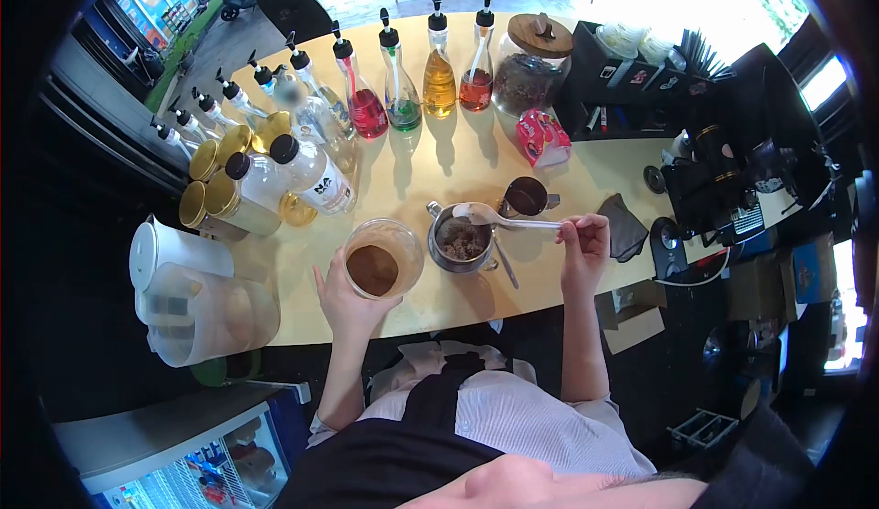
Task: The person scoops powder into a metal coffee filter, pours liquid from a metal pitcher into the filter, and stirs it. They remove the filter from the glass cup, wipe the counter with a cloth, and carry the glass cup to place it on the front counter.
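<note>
A clear tub (410, 254) holds brown powder (372, 270) on its bottom, and it stands in the left hand (352, 297) near the front edge of the table (417, 172). Just beside it, a metal cup (443, 258) has a brown, clumpy mass inside, while a second metal cup (525, 200) behind it looks dark within. Farther back, pump bottles carry red (367, 113), green (402, 108), amber (439, 88) and orange-red (476, 91) liquid, next to a wooden-lidded glass jar (529, 81) of dark pieces. The left hand is wrapped around the tub's near side, thumb and fingers spread to its width. The right hand (584, 239) has thumb and fingertips pinched together on the handle end of a pale spoon (520, 222), whose bowl is over the first metal cup's far rim; whether they touch I cannot tell
</note>
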{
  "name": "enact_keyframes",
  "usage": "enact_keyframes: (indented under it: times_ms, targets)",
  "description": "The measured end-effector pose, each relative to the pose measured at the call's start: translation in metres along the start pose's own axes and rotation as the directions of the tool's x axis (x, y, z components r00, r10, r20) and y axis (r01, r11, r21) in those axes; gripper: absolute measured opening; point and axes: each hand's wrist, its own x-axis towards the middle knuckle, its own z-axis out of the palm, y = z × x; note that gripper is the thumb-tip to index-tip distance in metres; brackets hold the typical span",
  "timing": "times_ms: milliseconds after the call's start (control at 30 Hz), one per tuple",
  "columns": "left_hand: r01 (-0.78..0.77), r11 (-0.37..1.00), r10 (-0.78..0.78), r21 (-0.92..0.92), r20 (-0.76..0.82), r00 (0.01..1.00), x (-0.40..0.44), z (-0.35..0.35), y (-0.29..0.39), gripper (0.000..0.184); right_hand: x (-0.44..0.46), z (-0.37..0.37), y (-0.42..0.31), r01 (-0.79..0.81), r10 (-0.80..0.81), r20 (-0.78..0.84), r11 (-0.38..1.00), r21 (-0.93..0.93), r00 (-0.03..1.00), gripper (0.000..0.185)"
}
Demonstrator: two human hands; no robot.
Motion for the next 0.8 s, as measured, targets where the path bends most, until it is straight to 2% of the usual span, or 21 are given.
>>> enact_keyframes:
  times_ms: [233,333,400,533,600,667,800]
  targets:
    - [-0.009,1.000,0.009,0.012,0.013,1.000,-0.003,-0.005,-0.005,0.102,-0.002,-0.009,0.009,-0.020,0.018,0.043,0.998,0.060,0.999,0.018]
    - [-0.006,1.000,0.005,0.005,0.012,1.000,-0.005,-0.006,-0.008,0.104,-0.006,-0.010,0.007,0.007,-0.007,0.052,1.000,0.007,0.999,0.019]
    - [-0.001,1.000,0.001,0.000,0.018,1.000,-0.006,-0.008,-0.010,0.104,-0.006,-0.008,0.005,0.054,-0.054,-0.003,0.998,-0.015,0.999,0.019]
    - [-0.021,1.000,0.021,-0.003,0.014,1.000,-0.010,-0.007,-0.021,0.105,-0.006,-0.002,-0.005,0.080,-0.076,0.039,0.989,-0.121,0.996,0.017]
    - [-0.030,1.000,0.030,0.002,0.026,0.999,-0.012,-0.009,-0.024,0.105,-0.002,-0.002,-0.015,0.096,-0.101,-0.055,0.992,-0.084,0.993,0.016]
    - [-0.037,0.999,0.037,0.007,0.038,0.999,-0.014,-0.011,-0.027,0.105,-0.002,0.006,-0.028,0.104,-0.107,-0.081,0.994,-0.030,0.991,0.017]
    - [-0.145,0.989,0.144,0.023,0.039,0.989,-0.019,-0.013,-0.027,0.102,-0.020,0.040,-0.070,0.302,-0.293,0.182,0.953,-0.020,0.939,0.026]
